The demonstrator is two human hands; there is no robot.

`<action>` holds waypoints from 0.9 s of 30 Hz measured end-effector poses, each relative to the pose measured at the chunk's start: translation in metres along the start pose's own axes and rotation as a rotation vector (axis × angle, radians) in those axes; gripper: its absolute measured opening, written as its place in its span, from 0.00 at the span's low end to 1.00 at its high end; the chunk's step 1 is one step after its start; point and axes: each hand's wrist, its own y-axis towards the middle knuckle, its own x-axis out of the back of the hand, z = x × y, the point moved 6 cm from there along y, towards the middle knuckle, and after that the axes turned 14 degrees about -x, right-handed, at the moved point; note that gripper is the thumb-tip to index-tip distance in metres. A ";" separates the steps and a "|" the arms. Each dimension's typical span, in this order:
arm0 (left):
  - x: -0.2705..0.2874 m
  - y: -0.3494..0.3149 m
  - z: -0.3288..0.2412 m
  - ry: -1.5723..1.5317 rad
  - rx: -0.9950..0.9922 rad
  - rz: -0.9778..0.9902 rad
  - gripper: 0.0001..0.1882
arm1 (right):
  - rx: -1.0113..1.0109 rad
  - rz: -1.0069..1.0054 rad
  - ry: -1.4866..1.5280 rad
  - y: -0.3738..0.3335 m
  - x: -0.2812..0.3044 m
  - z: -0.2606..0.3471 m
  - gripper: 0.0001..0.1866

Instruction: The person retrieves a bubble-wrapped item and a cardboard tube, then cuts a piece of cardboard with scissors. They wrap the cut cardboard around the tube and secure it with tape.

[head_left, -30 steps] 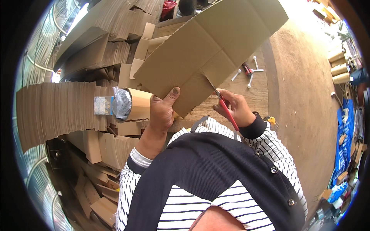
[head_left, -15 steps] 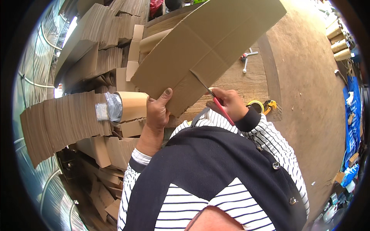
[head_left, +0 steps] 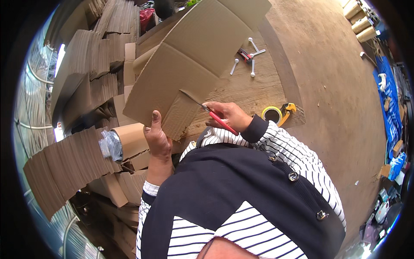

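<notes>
A long creased sheet of brown cardboard slants up and to the right over the wooden table. At its lower left corner my left hand grips the edge, thumb lying on the upper face and fingers mostly out of sight beneath. Red-handled scissors are held in my right hand, closed around the handles. Their dark blade lies across the lower part of the sheet, near a crease; whether a second blade is underneath cannot be seen.
Several white spoon-like sticks and a red-and-black tool lie on the wooden table. A yellow tape roll and a yellow-handled tool sit by my right forearm. Stacked flat cardboard crowds the left, beside a plastic-topped carton.
The cardboard, scissors and both hands have shifted left and slightly down in view. More of the table, with its white sticks and red-and-black tool, shows now. Both grips stay the same.
</notes>
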 end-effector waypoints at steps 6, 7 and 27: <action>0.002 0.004 0.008 -0.011 0.038 -0.036 0.21 | -0.077 0.051 -0.032 -0.008 0.003 -0.011 0.28; 0.004 0.006 0.010 -0.028 0.047 -0.050 0.21 | -0.088 0.049 -0.027 -0.009 0.002 -0.013 0.28; -0.038 -0.018 -0.012 -0.344 0.375 0.336 0.22 | -0.024 0.036 0.007 -0.007 0.014 0.010 0.25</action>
